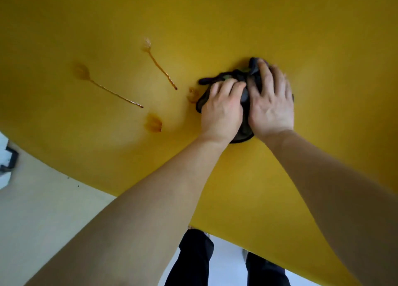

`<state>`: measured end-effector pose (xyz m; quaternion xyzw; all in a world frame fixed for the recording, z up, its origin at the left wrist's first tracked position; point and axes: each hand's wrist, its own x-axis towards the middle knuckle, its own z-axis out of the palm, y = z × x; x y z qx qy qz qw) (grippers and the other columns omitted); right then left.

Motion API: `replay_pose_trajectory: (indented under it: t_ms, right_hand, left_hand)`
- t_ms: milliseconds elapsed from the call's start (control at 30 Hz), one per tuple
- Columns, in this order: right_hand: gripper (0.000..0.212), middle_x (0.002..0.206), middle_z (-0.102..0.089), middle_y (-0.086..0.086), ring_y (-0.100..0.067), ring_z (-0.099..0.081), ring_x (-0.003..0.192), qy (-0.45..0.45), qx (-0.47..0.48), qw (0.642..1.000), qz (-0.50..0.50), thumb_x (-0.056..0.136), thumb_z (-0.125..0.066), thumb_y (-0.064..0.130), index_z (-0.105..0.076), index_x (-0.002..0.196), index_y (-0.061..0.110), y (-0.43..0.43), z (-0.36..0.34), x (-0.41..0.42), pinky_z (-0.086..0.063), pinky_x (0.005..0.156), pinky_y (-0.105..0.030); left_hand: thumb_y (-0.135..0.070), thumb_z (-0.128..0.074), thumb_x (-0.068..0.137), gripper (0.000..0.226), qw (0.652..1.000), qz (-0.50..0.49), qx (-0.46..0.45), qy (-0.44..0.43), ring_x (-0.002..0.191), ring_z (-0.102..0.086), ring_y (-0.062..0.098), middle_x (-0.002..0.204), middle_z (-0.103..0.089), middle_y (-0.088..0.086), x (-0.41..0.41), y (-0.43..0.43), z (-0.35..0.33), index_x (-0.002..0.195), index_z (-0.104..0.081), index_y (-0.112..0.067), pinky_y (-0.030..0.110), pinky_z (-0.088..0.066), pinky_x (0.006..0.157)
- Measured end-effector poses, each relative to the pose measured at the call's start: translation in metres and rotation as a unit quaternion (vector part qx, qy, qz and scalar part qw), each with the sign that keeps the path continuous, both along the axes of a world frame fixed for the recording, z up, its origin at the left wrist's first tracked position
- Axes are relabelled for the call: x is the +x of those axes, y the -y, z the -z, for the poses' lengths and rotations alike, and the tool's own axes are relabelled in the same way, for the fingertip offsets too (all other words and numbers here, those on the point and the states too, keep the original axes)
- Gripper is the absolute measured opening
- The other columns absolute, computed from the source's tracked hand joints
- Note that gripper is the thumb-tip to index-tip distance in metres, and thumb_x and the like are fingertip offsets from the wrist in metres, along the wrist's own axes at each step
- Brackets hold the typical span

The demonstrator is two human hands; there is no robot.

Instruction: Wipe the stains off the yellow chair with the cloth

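1. The yellow chair [237,22] fills most of the view; its near edge curves from the left side down toward the lower right.
2. A dark cloth [243,78], bunched up, lies on the chair surface right of centre.
3. The left hand [221,113] presses on the cloth's left part, fingers curled over the fabric and gripping it.
4. The right hand [271,104] lies flat on the cloth's right part, fingers spread, pressing down rather than clenched.
5. The two hands sit side by side, touching.
6. Brown stains [154,124] remain left of the cloth: a blot toward the near edge, two long streaks [116,94] with blotted heads further left, and a small smear just beside the cloth's left edge.
7. Dark trouser legs [193,262] show below the chair's near edge.
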<state>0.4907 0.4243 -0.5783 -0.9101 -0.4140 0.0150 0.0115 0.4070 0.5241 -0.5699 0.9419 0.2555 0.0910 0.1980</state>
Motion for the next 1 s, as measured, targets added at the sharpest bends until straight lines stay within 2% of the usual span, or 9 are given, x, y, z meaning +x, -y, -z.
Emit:
replay_pose_trajectory:
  t_ms: [133,233,333,433,567,700,867,933,1000]
  right_hand:
    - [0.047,0.138,-0.049,-0.016,-0.037,-0.041,0.116,-0.082,-0.025,0.996,-0.01,0.096,-0.047,0.029,-0.053,0.14,0.011,0.054,0.016,-0.093,-0.037,0.097,-0.05]
    - [0.053,0.123,-0.055,-0.013,-0.036,-0.048,0.101,-0.163,-0.11,0.98,-0.038,0.091,-0.041,0.036,-0.055,0.137,0.016,0.104,-0.001,-0.148,-0.045,0.085,-0.049]
    - [0.053,0.119,-0.059,-0.01,-0.035,-0.057,0.094,-0.227,-0.213,0.949,-0.051,0.085,-0.037,0.033,-0.062,0.131,0.019,0.14,-0.03,-0.154,-0.051,0.079,-0.047]
    - [0.061,0.136,-0.051,-0.011,-0.035,-0.055,0.111,-0.278,-0.259,0.925,-0.001,0.084,-0.057,0.031,-0.048,0.144,0.025,0.167,-0.068,-0.125,-0.049,0.091,-0.046]
    - [0.052,0.138,-0.052,-0.016,-0.04,-0.052,0.12,-0.157,-0.143,0.968,0.131,0.083,-0.048,0.027,-0.058,0.133,0.019,0.224,-0.144,-0.088,-0.04,0.1,-0.049]
    - [0.049,0.138,-0.046,-0.022,-0.041,-0.038,0.126,0.021,-0.007,0.964,0.265,0.083,-0.059,0.017,-0.057,0.131,0.01,0.28,-0.193,-0.065,-0.029,0.104,-0.05]
    - [0.071,0.15,-0.033,-0.026,-0.035,-0.031,0.136,0.02,0.166,0.872,0.46,0.087,-0.056,0.013,-0.028,0.151,-0.001,0.311,-0.207,-0.05,-0.018,0.117,-0.035]
    - [0.052,0.149,-0.039,-0.013,-0.015,-0.04,0.133,-0.108,0.291,0.786,0.534,0.103,-0.044,0.017,-0.03,0.15,0.003,0.318,-0.202,-0.054,-0.027,0.112,-0.022]
    - [0.03,0.119,-0.058,0.001,0.0,-0.053,0.104,-0.202,0.392,0.702,0.559,0.11,-0.03,0.023,-0.048,0.129,0.009,0.319,-0.198,-0.062,-0.039,0.094,-0.027]
  left_hand:
    - [-0.023,-0.059,0.073,0.031,0.986,0.072,-0.033,-0.144,0.108,-0.052,0.025,0.112,-0.06,-0.005,-0.075,0.025,0.006,0.104,-0.062,-0.023,0.042,-0.056,0.073]
    - [-0.034,-0.059,0.073,0.031,0.959,0.089,-0.136,-0.233,0.101,-0.048,0.025,0.108,-0.054,-0.007,-0.134,0.059,-0.011,0.103,-0.058,-0.026,0.04,-0.052,0.079]
    - [-0.059,-0.053,0.071,0.057,0.922,0.063,-0.217,-0.313,0.105,-0.05,0.03,0.118,-0.048,-0.004,-0.152,0.107,-0.033,0.121,-0.053,-0.03,0.037,-0.047,0.087]
    - [-0.074,-0.059,0.069,0.09,0.862,0.015,-0.357,-0.359,0.117,-0.052,0.029,0.136,-0.037,0.002,-0.131,0.14,-0.039,0.148,-0.032,-0.041,0.042,-0.048,0.094]
    - [-0.06,-0.06,0.089,0.067,0.853,0.12,-0.317,-0.397,0.116,-0.056,0.036,0.142,-0.033,0.008,-0.101,0.176,-0.047,0.147,-0.037,-0.036,0.043,-0.049,0.091]
    - [-0.046,-0.053,0.098,0.044,0.819,0.0,-0.398,-0.414,0.112,-0.057,0.039,0.142,-0.042,0.01,-0.078,0.206,-0.049,0.14,-0.047,-0.033,0.045,-0.05,0.093]
    - [-0.033,-0.051,0.102,0.036,0.738,-0.064,-0.602,-0.297,0.119,-0.056,0.026,0.131,-0.061,0.0,-0.025,0.266,-0.086,0.137,-0.051,-0.032,0.037,-0.045,0.097]
    - [-0.043,-0.051,0.095,0.038,0.695,-0.108,-0.659,-0.267,0.121,-0.056,0.026,0.13,-0.061,-0.004,0.0,0.294,-0.107,0.132,-0.05,-0.042,0.044,-0.044,0.103]
    - [-0.05,-0.051,0.085,0.048,0.645,-0.172,-0.708,-0.229,0.127,-0.053,0.031,0.139,-0.057,-0.002,0.033,0.314,-0.127,0.133,-0.048,-0.042,0.055,-0.042,0.108]
